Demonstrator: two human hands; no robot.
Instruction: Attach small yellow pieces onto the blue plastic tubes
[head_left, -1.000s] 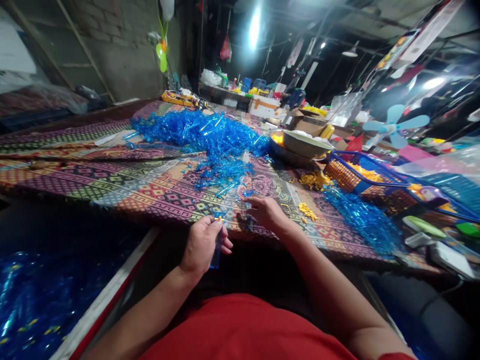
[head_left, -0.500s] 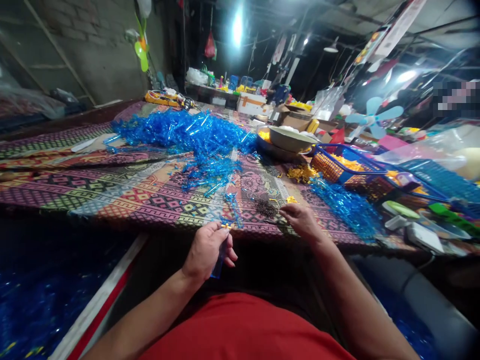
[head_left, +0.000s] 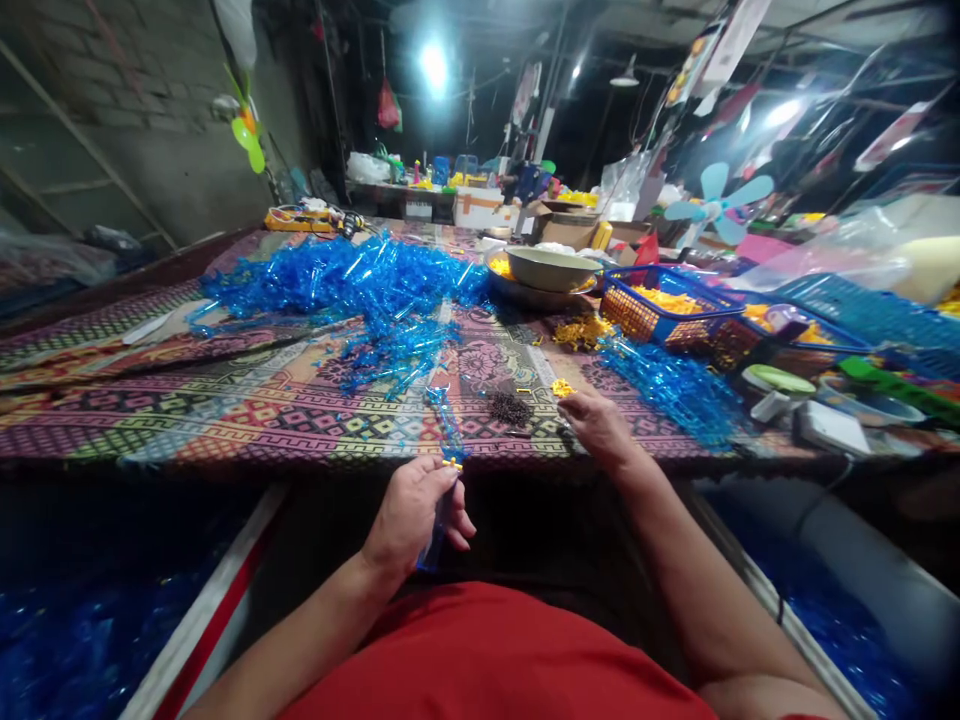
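Left hand point(head_left: 411, 515) is clamping a clear blue plastic strip point(head_left: 448, 428) just below a small yellow piece point(head_left: 452, 464), steadying the join; right hand point(head_left: 598, 428) is hovering near a second yellow piece point(head_left: 561, 387) at its 11 o'clock, grip unclear.

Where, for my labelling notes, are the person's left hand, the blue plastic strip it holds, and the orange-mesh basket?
Left hand point(head_left: 411, 515), head view, point on the back of the hand.
Blue plastic strip point(head_left: 448, 428), head view, point on the part above the hand.
Orange-mesh basket point(head_left: 628, 315), head view, point on its mesh side wall.
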